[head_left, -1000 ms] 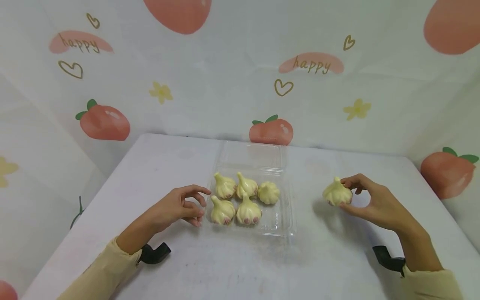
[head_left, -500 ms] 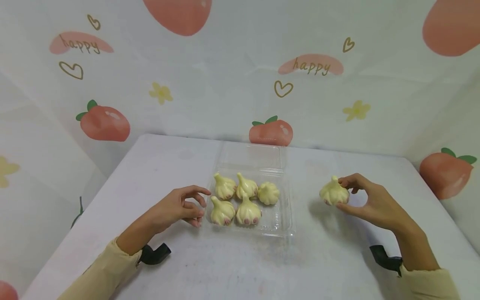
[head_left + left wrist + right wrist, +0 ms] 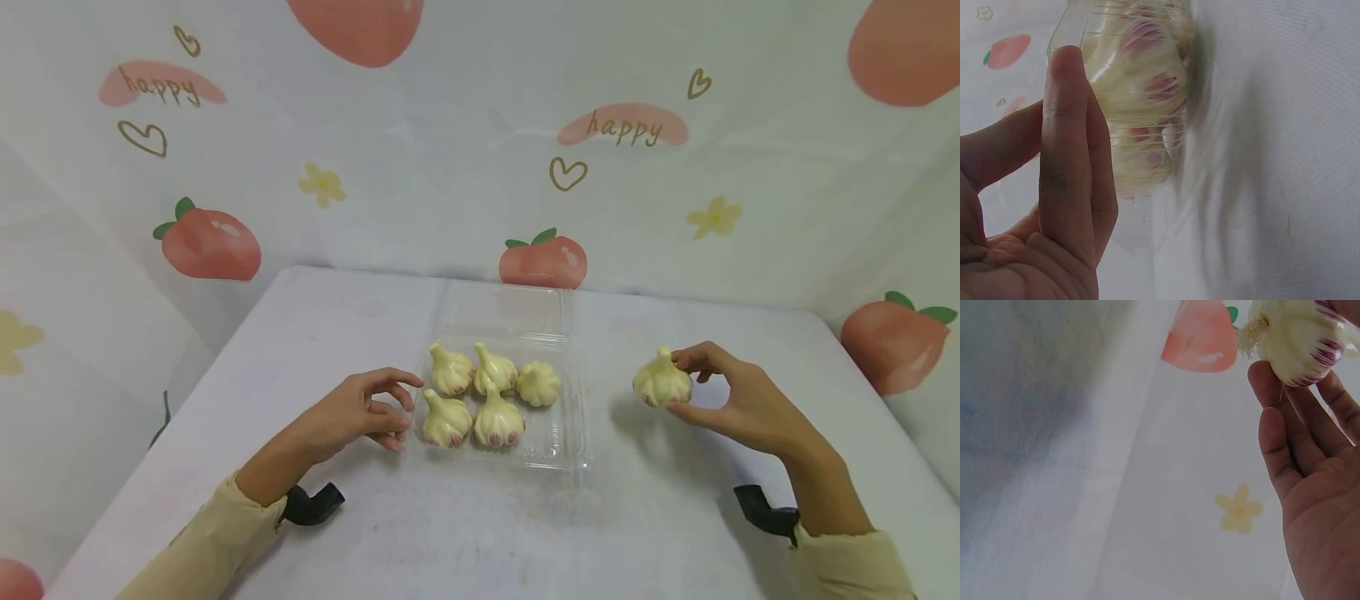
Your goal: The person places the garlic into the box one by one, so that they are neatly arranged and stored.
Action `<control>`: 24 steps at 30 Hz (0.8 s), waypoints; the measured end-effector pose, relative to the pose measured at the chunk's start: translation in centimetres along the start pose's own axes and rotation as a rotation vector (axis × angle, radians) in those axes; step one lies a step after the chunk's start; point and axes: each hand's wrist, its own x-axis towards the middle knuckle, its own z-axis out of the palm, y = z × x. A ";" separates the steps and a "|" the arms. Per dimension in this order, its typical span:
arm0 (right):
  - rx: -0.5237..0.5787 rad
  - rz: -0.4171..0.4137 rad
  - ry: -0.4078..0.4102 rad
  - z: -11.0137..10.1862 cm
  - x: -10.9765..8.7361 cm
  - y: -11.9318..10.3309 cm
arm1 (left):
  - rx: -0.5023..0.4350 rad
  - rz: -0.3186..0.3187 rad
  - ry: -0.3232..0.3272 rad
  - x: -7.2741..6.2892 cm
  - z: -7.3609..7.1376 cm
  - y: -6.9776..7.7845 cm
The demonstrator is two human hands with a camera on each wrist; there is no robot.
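My right hand [image 3: 753, 408] pinches a garlic bulb [image 3: 662, 383] between thumb and fingers, over the table to the right of the box. The bulb's stem points up in the head view. Its root tuft and purple streaks show in the right wrist view, where the bulb [image 3: 1300, 344] is cut by the frame's top. A clear plastic box [image 3: 553, 437] lies with its lid folded back and holds several garlic bulbs [image 3: 498, 423]. At its left edge is my left hand [image 3: 352, 417], fingers loosely bent, with fingertips right at the wall in the left wrist view.
The white table [image 3: 450, 533] meets a fabric backdrop [image 3: 442, 200] printed with fruit, flowers and hearts. Lying back toward it is the box's transparent lid [image 3: 502, 310]. A black curved piece sits at each wrist, the left one [image 3: 315, 505] and the right one [image 3: 765, 511].
My right hand has shifted slightly left toward the box, carrying the garlic bulb. The left hand and the bulbs in the box have stayed put.
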 end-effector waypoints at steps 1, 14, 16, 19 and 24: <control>0.000 0.000 0.000 0.0 0.1 -0.1 | -0.001 0.002 0.002 0.0 0.0 0.0; 0.025 -0.043 -0.035 0.8 0.7 -1.2 | -0.017 -0.015 0.001 -0.2 0.0 -0.1; 0.019 -0.051 -0.040 0.9 0.9 -1.4 | -0.018 -0.017 0.001 -0.2 0.0 -0.1; 0.019 -0.060 -0.050 1.1 1.1 -1.7 | -0.019 -0.018 0.002 -0.1 0.1 -0.1; 0.037 -0.068 -0.056 1.2 1.4 -2.0 | -0.015 -0.013 0.000 0.1 0.1 0.1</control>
